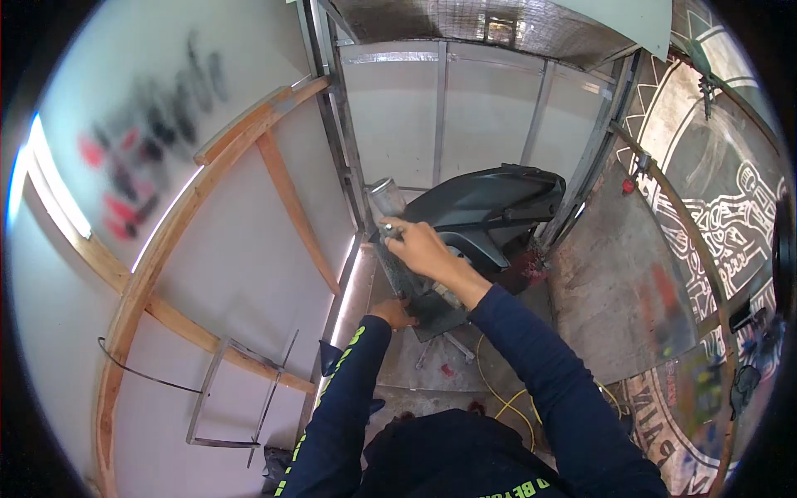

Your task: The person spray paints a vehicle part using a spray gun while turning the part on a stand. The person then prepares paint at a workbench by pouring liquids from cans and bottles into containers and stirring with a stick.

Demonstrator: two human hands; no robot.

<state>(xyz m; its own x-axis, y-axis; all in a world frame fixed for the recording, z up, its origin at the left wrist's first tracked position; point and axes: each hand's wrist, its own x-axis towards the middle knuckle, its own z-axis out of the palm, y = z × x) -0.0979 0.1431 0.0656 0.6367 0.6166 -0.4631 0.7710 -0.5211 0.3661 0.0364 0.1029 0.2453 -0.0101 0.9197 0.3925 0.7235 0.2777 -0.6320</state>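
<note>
My right hand (pixel 419 249) is wrapped round a spray gun (pixel 388 228), whose translucent cup (pixel 386 197) stands on top, slightly tilted. Below it, my left hand (pixel 393 314) grips the near left edge of a dark flat panel (pixel 438 317). Its fingertips are partly hidden against that panel. Just beyond both hands is a dark grey motorcycle body fairing (pixel 481 199), raised above the floor. My right hand and forearm cover part of what lies between the panel and the fairing.
A yellow hose (pixel 490 378) loops over the floor near my right side. Pale walls with wooden beams (pixel 282 191) stand close on the left, with a metal frame (pixel 203 390) against them. A painted panel (pixel 706 224) and a curved rail (pixel 681 207) are at right.
</note>
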